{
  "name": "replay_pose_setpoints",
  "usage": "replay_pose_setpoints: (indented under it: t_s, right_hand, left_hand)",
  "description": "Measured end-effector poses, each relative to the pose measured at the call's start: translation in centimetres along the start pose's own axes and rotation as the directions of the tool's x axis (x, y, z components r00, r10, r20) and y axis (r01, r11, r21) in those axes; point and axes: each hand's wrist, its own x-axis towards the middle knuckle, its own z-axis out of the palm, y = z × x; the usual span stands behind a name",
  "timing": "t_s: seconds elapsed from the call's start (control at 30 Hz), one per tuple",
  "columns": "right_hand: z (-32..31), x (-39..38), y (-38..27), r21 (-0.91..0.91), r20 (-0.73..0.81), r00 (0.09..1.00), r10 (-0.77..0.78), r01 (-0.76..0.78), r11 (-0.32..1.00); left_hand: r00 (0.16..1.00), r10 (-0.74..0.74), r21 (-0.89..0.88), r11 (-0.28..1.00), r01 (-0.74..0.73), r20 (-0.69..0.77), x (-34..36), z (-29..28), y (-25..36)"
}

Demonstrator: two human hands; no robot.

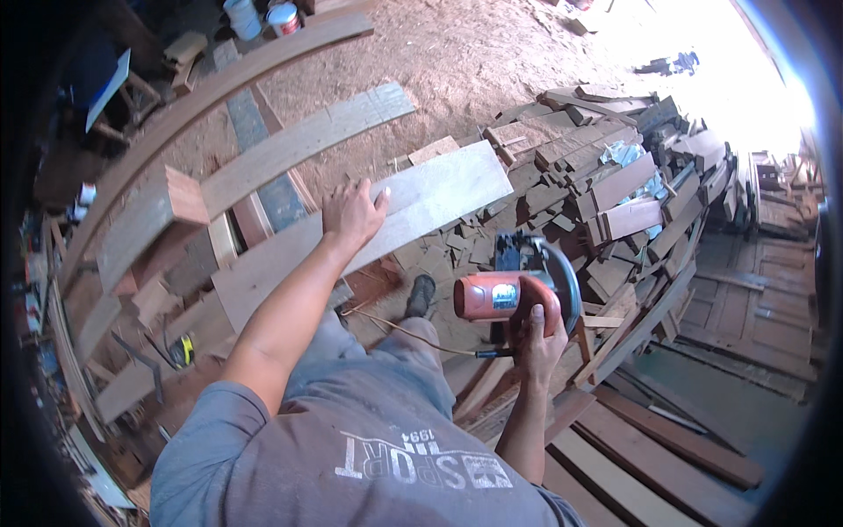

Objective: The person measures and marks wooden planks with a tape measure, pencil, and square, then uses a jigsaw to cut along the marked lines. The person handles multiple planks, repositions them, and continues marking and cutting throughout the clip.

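Observation:
A long pale wooden board (448, 186) lies slantwise in front of me, across other timber. My left hand (353, 215) rests on its top face near the middle, fingers stretched out and holding nothing. In my right hand (537, 338) is an orange circular saw (487, 297), gripped by its rear handle. The saw is held off to the right of the board, apart from it, with its dark base and round guard on the far side. A yellowish cord (395, 330) runs from the saw's handle leftward over my leg.
Offcuts (606, 189) are heaped at the right. Long planks (307, 132) lie at the left, and a yellow tape measure (182, 351) sits among them. Buckets (283, 18) stand at the far left. Stacked boards (650, 457) lie at lower right. Sawdust covers the floor (457, 61).

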Motion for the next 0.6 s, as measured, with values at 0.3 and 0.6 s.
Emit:
replay_pose_setpoints:
  t_s: [0.3, 0.6]
  right_hand:
    - [-0.1, 9.2, -2.4, -0.121, 0.256, 0.965, 0.051, -0.02, 0.992]
    - [0.8, 12.6, -1.2, -0.175, 0.359, 0.918, 0.168, -0.111, 0.978]
  left_hand:
    - [0.997, -0.049, 0.005, 0.999, 0.049, 0.058, -0.3, -1.1, 0.6]
    - [0.985, -0.128, 0.011, 0.992, 0.127, 0.112, -0.3, -1.1, 1.0]
